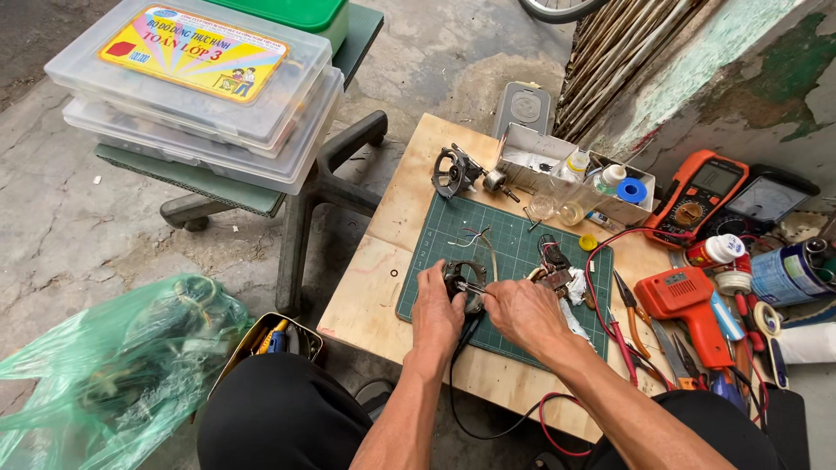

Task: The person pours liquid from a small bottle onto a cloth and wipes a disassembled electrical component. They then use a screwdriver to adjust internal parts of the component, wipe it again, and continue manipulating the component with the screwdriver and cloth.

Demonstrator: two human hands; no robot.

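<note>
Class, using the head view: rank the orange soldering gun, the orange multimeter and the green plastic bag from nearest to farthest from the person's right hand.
From the right hand:
1. Orange soldering gun, just to its right on the board.
2. Orange multimeter, farther back on the right.
3. Green plastic bag, on the ground far left.

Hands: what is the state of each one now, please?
Left hand: closed on the small motor part.
Right hand: closed on a thin metal tool.

A yellow rectangular label (193,50) tops the clear plastic cases (196,91) stacked on the chair. Right of the table, an orange multimeter (697,196) shows a grey screen (714,177).
</note>
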